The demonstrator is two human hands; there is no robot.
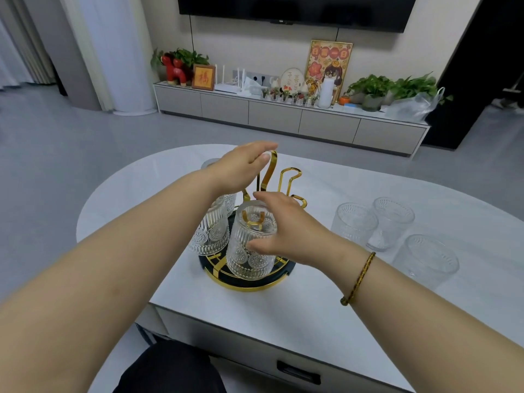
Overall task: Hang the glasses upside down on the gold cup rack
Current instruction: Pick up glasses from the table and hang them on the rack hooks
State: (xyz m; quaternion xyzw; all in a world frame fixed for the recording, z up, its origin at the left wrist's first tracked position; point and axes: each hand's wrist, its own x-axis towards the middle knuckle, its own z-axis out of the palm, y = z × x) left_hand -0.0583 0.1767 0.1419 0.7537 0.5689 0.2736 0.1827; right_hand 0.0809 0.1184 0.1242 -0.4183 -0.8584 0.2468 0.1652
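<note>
The gold cup rack (289, 177) stands on a round dark tray with a gold rim (249, 286) on the white table. My left hand (243, 163) holds the rack's tall top handle. My right hand (279, 231) grips an embossed glass (249, 251), upside down over a gold prong at the near side. Two more inverted glasses (211, 234) hang at the left of the rack, and another glass (208, 163) shows partly behind my left hand. Three upright glasses (354, 222) (392, 219) (425, 260) stand on the table to the right.
The white oval table (283, 307) has a drawer with a dark handle (299, 371) below its near edge. Beyond it, across grey floor, stands a low TV cabinet (283, 114) with plants and ornaments. My dark-clad knee (170, 370) is under the table edge.
</note>
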